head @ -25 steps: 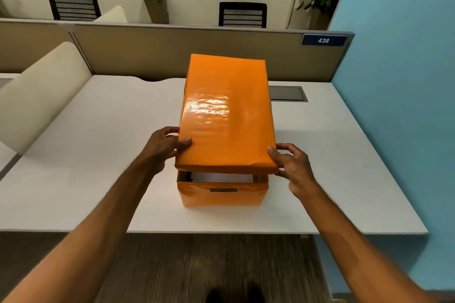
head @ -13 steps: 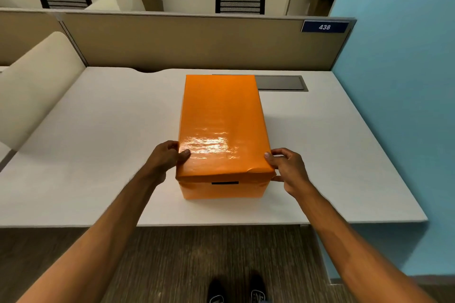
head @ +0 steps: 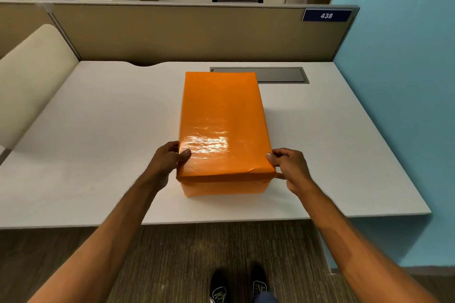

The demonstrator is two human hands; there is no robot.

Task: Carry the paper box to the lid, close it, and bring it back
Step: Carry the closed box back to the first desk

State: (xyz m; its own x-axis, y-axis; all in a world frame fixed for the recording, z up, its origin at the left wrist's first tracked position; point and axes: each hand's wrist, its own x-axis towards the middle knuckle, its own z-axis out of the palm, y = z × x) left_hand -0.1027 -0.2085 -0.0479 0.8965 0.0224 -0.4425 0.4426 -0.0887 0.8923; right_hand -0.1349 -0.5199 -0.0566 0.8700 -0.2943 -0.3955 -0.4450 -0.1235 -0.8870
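Note:
An orange paper box (head: 222,188) stands on the white desk (head: 98,155), near its front edge. Its glossy orange lid (head: 221,120) lies flat on top and covers the box fully. My left hand (head: 166,158) grips the lid's near left corner, thumb on top and fingers down the side. My right hand (head: 290,167) holds the near right corner in the same way. Only the lower front wall of the box shows below the lid.
A grey cable flap (head: 278,75) is set into the desk behind the box. A beige partition (head: 184,32) with a blue number plate (head: 326,15) closes the back, a blue wall (head: 398,81) the right. A cream cushion (head: 32,76) stands at the left.
The lid was tilted up at the front with the box's inside showing. It has come down flat onto the box, and both hands have stayed on its near corners.

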